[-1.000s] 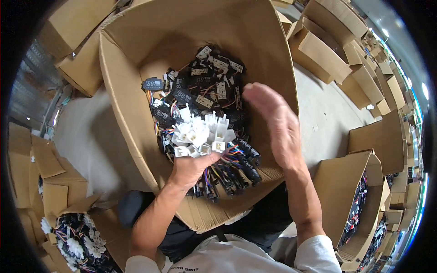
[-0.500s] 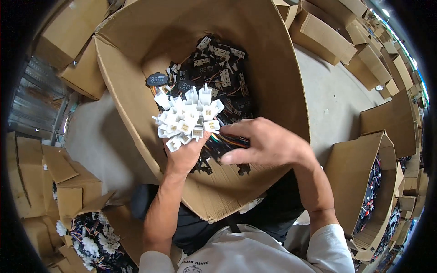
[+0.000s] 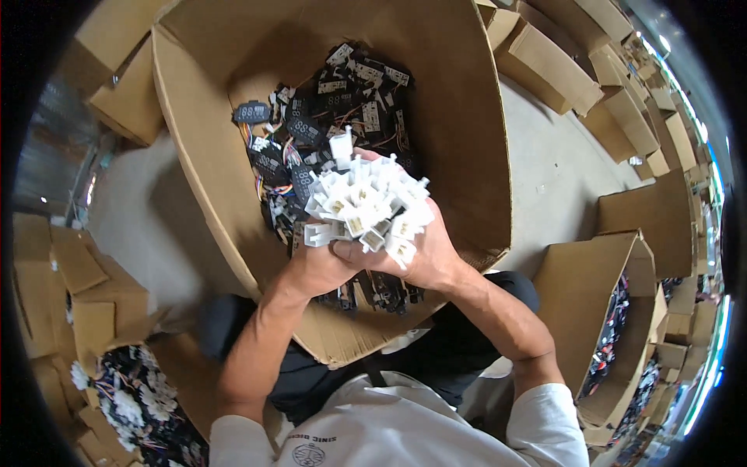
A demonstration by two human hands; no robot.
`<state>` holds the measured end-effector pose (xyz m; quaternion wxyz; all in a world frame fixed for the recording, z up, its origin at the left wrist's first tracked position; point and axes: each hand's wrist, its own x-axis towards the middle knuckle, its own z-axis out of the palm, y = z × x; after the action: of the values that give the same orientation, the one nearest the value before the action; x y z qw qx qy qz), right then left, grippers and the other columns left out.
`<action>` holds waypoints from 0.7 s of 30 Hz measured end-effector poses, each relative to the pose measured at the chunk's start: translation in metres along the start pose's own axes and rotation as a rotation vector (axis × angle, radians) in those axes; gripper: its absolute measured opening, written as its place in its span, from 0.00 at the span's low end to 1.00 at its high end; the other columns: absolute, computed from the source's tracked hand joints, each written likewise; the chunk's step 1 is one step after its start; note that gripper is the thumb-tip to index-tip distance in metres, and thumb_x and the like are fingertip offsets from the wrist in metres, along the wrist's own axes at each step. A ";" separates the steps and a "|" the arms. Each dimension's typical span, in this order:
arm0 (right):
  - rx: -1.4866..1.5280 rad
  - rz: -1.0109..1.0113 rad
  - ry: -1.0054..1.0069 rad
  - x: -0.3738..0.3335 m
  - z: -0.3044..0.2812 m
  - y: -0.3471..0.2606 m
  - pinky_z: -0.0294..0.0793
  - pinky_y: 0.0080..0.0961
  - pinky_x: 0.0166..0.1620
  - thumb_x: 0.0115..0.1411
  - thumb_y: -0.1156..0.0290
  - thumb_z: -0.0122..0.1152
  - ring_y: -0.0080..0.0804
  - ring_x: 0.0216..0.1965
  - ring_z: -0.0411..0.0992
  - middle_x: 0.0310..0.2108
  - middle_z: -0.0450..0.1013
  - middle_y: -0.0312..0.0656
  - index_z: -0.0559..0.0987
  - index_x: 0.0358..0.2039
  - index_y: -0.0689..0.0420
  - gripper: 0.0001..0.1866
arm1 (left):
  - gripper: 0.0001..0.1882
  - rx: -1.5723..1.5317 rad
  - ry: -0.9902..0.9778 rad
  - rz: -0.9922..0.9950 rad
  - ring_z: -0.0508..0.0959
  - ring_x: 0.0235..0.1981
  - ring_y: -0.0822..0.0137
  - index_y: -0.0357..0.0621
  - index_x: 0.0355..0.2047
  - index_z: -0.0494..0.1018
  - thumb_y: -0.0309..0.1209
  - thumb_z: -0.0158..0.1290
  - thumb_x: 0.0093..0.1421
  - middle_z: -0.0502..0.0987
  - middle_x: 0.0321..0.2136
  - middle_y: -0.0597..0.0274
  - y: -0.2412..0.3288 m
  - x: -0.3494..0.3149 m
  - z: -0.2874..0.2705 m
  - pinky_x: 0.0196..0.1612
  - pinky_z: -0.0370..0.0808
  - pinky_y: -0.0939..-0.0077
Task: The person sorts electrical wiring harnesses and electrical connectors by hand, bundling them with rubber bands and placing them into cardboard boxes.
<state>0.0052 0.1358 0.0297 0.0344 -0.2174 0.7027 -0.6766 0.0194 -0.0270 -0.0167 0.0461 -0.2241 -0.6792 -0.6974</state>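
A thick bunch of white plastic wire connectors (image 3: 362, 204) is gathered between my two hands, above a large open cardboard box (image 3: 226, 233). My left hand (image 3: 319, 266) is closed round the bunch from the left, with the thumb at its near side. From the right, my right hand (image 3: 437, 247) wraps the same bunch; most of its fingers are hidden behind the connectors. Inside the box, beyond my hands, lies a heap of black display modules (image 3: 307, 128) with circuit boards and coloured wires. More dark parts (image 3: 373, 292) show below my wrists.
At lower left a carton holds black cables with white connectors (image 3: 128, 405). A tall open carton (image 3: 587, 311) with dark wired parts stands at the right. Other cardboard boxes (image 3: 545, 66) line the far right, and more are stacked (image 3: 117, 70) at upper left. Grey floor runs between them.
My right hand has moved left and closed round the connector bunch, which has shifted right. My left hand keeps its hold. The view has moved slightly.
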 end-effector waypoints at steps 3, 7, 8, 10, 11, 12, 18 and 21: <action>-0.020 0.034 0.015 -0.005 -0.001 0.000 0.54 0.43 0.68 0.42 0.64 0.77 0.40 0.63 0.62 0.58 0.69 0.47 0.74 0.56 0.59 0.39 | 0.24 0.031 -0.083 0.065 0.77 0.53 0.61 0.41 0.53 0.74 0.23 0.63 0.55 0.77 0.51 0.56 0.012 0.007 0.000 0.56 0.72 0.64; -0.216 -0.051 -0.007 0.000 -0.001 0.011 0.37 0.56 0.71 0.44 0.60 0.73 0.50 0.69 0.54 0.60 0.68 0.47 0.77 0.53 0.55 0.33 | 0.28 0.162 -0.117 0.045 0.76 0.52 0.56 0.45 0.54 0.74 0.30 0.67 0.52 0.77 0.51 0.58 -0.006 0.007 -0.001 0.57 0.71 0.64; -0.173 0.010 -0.049 0.001 0.000 0.011 0.37 0.55 0.71 0.45 0.60 0.72 0.51 0.69 0.54 0.60 0.68 0.47 0.77 0.53 0.55 0.33 | 0.28 0.157 -0.099 0.047 0.76 0.52 0.56 0.45 0.54 0.74 0.30 0.67 0.52 0.77 0.51 0.58 -0.018 0.000 -0.001 0.57 0.71 0.64; 0.047 0.143 -0.138 0.000 0.000 0.010 0.59 0.37 0.66 0.49 0.67 0.75 0.38 0.60 0.66 0.57 0.71 0.45 0.76 0.52 0.59 0.29 | 0.27 0.070 -0.058 0.114 0.76 0.53 0.57 0.44 0.54 0.73 0.31 0.67 0.53 0.77 0.49 0.59 -0.026 -0.007 0.001 0.57 0.71 0.64; 0.071 0.184 -0.182 0.001 -0.003 0.010 0.64 0.32 0.61 0.49 0.69 0.75 0.34 0.56 0.69 0.54 0.73 0.44 0.76 0.52 0.60 0.29 | 0.26 0.074 -0.032 0.132 0.76 0.51 0.60 0.43 0.53 0.73 0.31 0.67 0.54 0.77 0.49 0.59 -0.022 -0.008 0.004 0.55 0.72 0.65; 0.097 0.224 -0.224 0.001 -0.005 0.010 0.70 0.27 0.57 0.50 0.71 0.76 0.30 0.51 0.72 0.51 0.75 0.42 0.75 0.52 0.61 0.29 | 0.23 -0.189 -0.013 0.003 0.77 0.48 0.64 0.42 0.52 0.73 0.29 0.65 0.56 0.77 0.48 0.59 -0.018 -0.008 0.008 0.53 0.73 0.67; -0.841 -0.218 -0.033 -0.004 0.010 0.015 0.71 0.36 0.53 0.49 0.66 0.76 0.36 0.46 0.75 0.45 0.77 0.40 0.79 0.49 0.56 0.26 | 0.22 0.107 0.026 0.256 0.77 0.46 0.65 0.40 0.50 0.72 0.25 0.63 0.55 0.78 0.46 0.59 -0.013 0.006 0.005 0.53 0.73 0.69; -0.806 0.012 0.064 -0.003 0.014 0.010 0.71 0.38 0.52 0.51 0.65 0.75 0.37 0.47 0.75 0.45 0.78 0.41 0.79 0.50 0.56 0.25 | 0.23 -0.252 -0.055 -0.202 0.77 0.49 0.60 0.39 0.48 0.73 0.25 0.64 0.51 0.77 0.46 0.55 0.011 0.010 0.004 0.56 0.70 0.66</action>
<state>0.0102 0.1236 0.0181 -0.0715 -0.1882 0.9137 -0.3531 0.0155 -0.0212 -0.0034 -0.0712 -0.1778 -0.6064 -0.7717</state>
